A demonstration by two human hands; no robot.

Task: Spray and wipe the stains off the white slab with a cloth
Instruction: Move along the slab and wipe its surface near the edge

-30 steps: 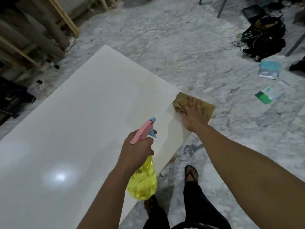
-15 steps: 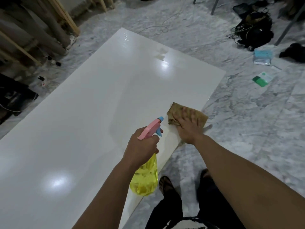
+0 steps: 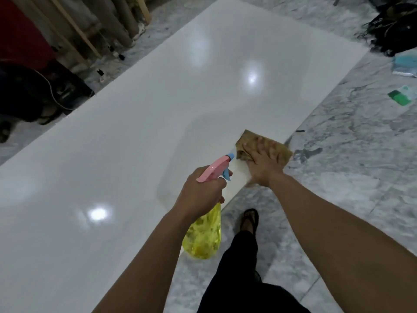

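Pressed the brown cloth [image 3: 266,146] flat under the right hand [image 3: 264,166], fingers [image 3: 272,150] spread straight, at the near right edge of the white slab [image 3: 158,114]; slid nearer along that edge than a second before. Kept the yellow spray bottle [image 3: 203,236] gripped by its pink head in the left hand [image 3: 200,193], beyond the slab's near edge. Likely still wiping; no stain discernible.

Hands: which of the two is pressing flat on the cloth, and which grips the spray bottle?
The right hand presses flat on the brown cloth near the white slab's edge; the left hand grips the yellow spray bottle.
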